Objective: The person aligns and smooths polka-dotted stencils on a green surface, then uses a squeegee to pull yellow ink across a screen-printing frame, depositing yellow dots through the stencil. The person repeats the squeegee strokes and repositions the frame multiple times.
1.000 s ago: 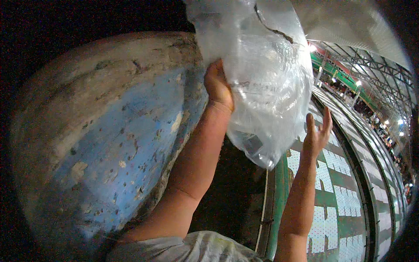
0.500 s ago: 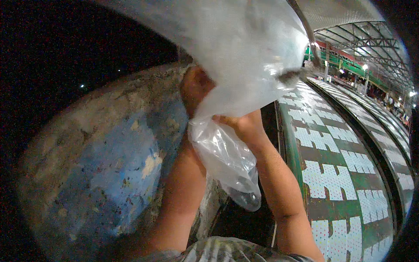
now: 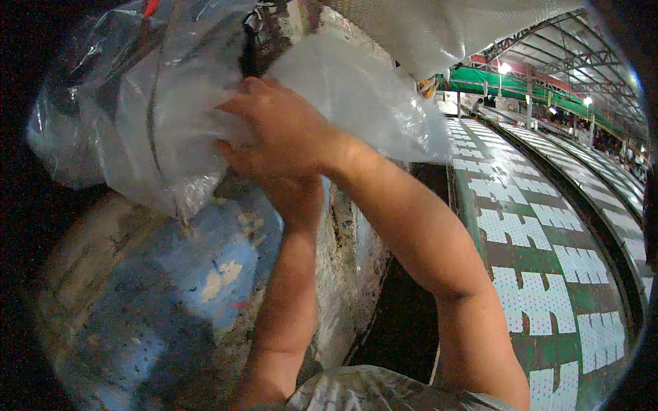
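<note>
Clear plastic sheeting (image 3: 130,137), crinkled and bag-like, hangs at the upper left with a dark cord running down over it. My right hand (image 3: 277,127) reaches across in front of my left, its fingers curled on the edge of this plastic. Behind and below it, my left hand (image 3: 295,195) shows only around the wrist; its fingers are covered by the right hand. More cloudy plastic (image 3: 349,92) spreads to the right, just beyond my right wrist. Whether both pieces are joined I cannot tell.
Below the hands stands a rough wall top (image 3: 185,274) with blue, flaking paint. To the right, a long green table (image 3: 480,226) carries rows of pale dotted cut pieces (image 3: 531,301). A whitish woven sheet (image 3: 439,27) hangs overhead. A small red strip (image 3: 151,8) is at the upper left.
My right hand has swung up and left, crossing over the left. The gathered plastic between my forearms is gone from there, and plastic now spreads out at the upper left.
</note>
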`<action>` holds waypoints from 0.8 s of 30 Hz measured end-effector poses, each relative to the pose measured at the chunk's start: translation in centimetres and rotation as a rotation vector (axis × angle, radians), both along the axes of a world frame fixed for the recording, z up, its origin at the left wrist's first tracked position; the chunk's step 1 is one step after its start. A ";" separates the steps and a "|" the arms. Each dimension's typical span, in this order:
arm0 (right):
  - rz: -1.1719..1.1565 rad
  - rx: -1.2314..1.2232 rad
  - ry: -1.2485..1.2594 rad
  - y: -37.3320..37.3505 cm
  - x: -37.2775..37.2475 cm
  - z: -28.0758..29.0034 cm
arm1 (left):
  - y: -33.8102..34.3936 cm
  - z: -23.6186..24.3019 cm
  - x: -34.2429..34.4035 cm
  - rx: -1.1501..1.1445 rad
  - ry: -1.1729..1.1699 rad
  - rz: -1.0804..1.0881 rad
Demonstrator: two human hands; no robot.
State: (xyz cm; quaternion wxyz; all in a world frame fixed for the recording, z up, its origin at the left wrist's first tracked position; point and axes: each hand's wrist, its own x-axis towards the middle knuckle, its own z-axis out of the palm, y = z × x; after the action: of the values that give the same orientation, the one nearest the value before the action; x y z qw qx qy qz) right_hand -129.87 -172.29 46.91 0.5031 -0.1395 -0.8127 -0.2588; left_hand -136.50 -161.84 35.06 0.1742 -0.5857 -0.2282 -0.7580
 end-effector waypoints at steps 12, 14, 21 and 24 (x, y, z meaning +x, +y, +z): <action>-0.098 0.146 -0.070 -3.9 12.5 -6.4 | -5.0 19.6 -12.1 0.161 0.209 0.463; -0.170 0.030 -0.126 -4.7 15.1 -9.2 | -5.8 23.4 -12.1 0.174 0.250 0.524; -0.335 -0.256 -0.216 -6.0 20.1 -16.2 | -3.7 36.2 -8.5 0.063 0.390 0.734; -0.374 -0.285 -0.211 -6.7 22.1 -18.8 | -1.3 38.9 -6.4 -0.014 0.427 0.794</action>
State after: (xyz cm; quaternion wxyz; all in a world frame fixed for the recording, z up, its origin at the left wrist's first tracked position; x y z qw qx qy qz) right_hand -107.79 -178.96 28.16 0.3343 -0.3292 -0.8489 -0.2434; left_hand -142.93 -163.14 73.99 0.4908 -0.5971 -0.3994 -0.4931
